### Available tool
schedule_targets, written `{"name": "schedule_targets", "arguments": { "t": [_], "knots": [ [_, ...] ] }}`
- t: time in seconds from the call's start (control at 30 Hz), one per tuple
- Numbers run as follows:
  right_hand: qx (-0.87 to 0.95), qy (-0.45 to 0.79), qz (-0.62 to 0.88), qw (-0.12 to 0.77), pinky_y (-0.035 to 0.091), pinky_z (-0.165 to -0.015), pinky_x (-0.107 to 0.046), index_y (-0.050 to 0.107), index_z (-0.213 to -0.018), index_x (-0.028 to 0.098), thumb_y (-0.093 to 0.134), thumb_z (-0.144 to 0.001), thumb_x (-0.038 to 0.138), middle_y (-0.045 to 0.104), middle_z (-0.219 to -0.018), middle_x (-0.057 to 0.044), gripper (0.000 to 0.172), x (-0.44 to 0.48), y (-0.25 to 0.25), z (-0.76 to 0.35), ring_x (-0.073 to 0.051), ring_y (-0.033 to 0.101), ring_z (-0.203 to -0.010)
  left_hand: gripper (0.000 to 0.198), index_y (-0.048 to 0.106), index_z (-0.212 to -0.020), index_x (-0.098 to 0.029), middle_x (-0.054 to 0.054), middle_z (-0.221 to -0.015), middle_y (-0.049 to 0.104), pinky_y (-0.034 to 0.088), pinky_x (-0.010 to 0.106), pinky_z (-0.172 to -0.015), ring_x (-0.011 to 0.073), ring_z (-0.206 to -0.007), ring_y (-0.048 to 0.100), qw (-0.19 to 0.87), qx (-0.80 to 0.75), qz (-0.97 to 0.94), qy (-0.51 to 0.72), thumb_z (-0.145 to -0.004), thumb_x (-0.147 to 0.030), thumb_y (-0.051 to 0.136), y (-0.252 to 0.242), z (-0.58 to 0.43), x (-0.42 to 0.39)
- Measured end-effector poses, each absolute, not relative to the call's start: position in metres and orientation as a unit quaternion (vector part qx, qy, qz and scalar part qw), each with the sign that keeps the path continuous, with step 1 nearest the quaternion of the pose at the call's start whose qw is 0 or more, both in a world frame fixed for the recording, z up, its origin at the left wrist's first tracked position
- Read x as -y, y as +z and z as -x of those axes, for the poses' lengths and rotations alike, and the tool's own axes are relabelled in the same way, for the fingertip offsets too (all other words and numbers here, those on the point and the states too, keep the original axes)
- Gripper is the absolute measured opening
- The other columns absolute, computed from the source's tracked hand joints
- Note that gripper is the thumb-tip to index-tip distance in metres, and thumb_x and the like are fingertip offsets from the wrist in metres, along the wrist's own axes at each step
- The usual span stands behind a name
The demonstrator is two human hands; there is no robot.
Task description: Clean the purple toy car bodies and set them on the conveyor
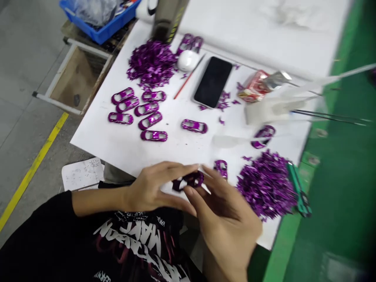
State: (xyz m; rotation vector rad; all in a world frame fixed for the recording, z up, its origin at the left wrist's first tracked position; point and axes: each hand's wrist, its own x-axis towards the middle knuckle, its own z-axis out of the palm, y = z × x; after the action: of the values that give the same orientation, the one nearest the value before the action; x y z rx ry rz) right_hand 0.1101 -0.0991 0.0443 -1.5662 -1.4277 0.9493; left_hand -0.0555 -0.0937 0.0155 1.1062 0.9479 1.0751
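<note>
Left hand [154, 188] and right hand [226, 221] pinched a purple car-shaped piece [188, 181] at lower centre.
The narrow grip held it above the white table [176, 150]; white lettering on the black shirt [129, 246] looked too skewed to read.

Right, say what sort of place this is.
Probably a factory workshop: a white workbench holds rows of purple car-shaped pieces and heaps of purple offcuts, with a yellow line marking the floor.

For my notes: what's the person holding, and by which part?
A purple car-shaped cutout, pinched at its right end by the right hand, the left hand at its other end; blur hides exact contact.
</note>
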Motion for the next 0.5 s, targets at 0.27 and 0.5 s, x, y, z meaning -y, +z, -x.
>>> {"name": "schedule_targets", "arguments": {
  "t": [0.27,0.5],
  "knots": [
    [0.579,0.587,0.559,0.091,0.072,-0.081,-0.033,0.079,-0.108,0.025,0.082,-0.090,0.046,0.083,-0.101,-0.005,0.028,0.109,0.052,-0.121,-0.027,0.082,-0.091,0.051,0.069,-0.121,-0.016,0.007,-0.099,0.077,0.055,0.031,-0.072,0.0248,-0.089,0.072,0.763,-0.536,-0.252,0.259,-0.071,-0.024,0.082,0.014,0.055,0.169],
    [0.773,0.497,0.392,-0.042,0.069,-0.063,-0.030,0.074,-0.107,0.025,0.075,-0.094,0.035,0.083,-0.090,-0.004,0.017,0.055,0.050,-0.119,-0.027,0.082,-0.080,0.008,0.066,-0.073,-0.017,-0.001,-0.061,0.057,0.043,0.026,-0.054,0.0152,-0.058,0.057,0.794,-0.504,-0.086,0.329,-0.070,-0.014,0.073,-0.003,0.030,0.152]
  ]
}}
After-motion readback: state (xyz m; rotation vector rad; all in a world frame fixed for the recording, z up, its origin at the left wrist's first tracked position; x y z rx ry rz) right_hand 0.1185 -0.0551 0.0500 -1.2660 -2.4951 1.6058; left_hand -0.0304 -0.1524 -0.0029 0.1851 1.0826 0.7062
